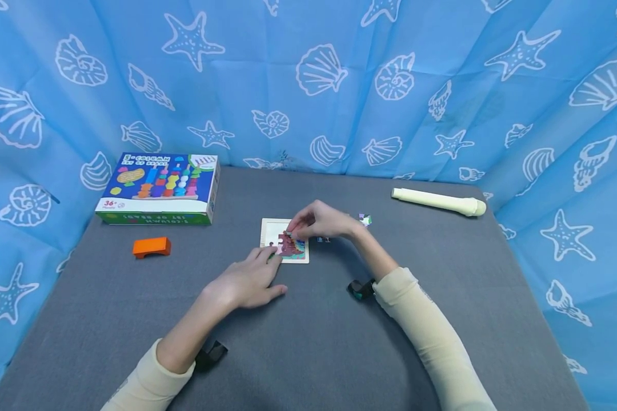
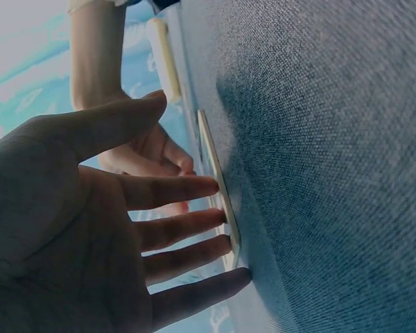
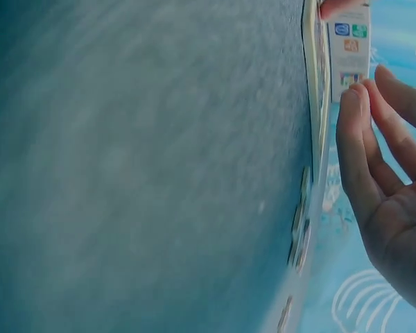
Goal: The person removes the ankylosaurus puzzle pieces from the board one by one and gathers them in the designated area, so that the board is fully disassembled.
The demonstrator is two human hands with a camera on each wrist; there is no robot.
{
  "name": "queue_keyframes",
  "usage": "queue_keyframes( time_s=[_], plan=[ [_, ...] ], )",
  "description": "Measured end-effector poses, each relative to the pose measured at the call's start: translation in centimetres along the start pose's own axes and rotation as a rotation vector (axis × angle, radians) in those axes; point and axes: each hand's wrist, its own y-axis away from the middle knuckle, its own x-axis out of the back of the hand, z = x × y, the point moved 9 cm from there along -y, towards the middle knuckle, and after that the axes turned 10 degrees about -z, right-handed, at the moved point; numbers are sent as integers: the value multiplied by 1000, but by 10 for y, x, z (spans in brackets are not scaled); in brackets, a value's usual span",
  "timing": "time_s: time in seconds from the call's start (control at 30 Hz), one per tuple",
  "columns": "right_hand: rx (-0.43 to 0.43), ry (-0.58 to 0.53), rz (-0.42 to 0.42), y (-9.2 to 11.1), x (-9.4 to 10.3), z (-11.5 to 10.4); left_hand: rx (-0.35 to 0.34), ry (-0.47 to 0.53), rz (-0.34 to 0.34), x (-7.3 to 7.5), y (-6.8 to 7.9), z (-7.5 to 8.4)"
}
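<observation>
A small square jigsaw puzzle in a pale wooden tray (image 1: 264,229) lies mid-table, part of its picture filled in brown, blue and green. My left hand (image 1: 252,279) has its fingers stretched and spread, and the fingertips rest on the tray's near left edge; the left wrist view shows this hand (image 2: 90,222) from the palm side. Over the tray, the thumb and fingers of my right hand (image 1: 323,221) pinch a small puzzle piece (image 1: 288,233), mostly covered by the fingertips. In the right wrist view that hand (image 3: 395,173) is bent with its fingertips together.
Loose puzzle pieces (image 1: 324,240) lie right of the tray, another piece (image 1: 365,219) beyond the right wrist. A bead-set box (image 1: 156,188) and an orange arch block (image 1: 151,246) are at left. A pale toy microphone (image 1: 439,202) lies back right. A blue curtain (image 1: 308,114) borders the table.
</observation>
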Motion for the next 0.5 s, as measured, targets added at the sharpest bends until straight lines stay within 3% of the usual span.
queue_keyframes(
  time_s=[0.27, 0.5],
  plan=[
    [-63, 57, 14, -17, -4, -2, -38, -33, 54, 4, -1, 4],
    [-141, 67, 38, -21, -4, 1, -96, -50, 50, -2, 0, 12]
  ],
)
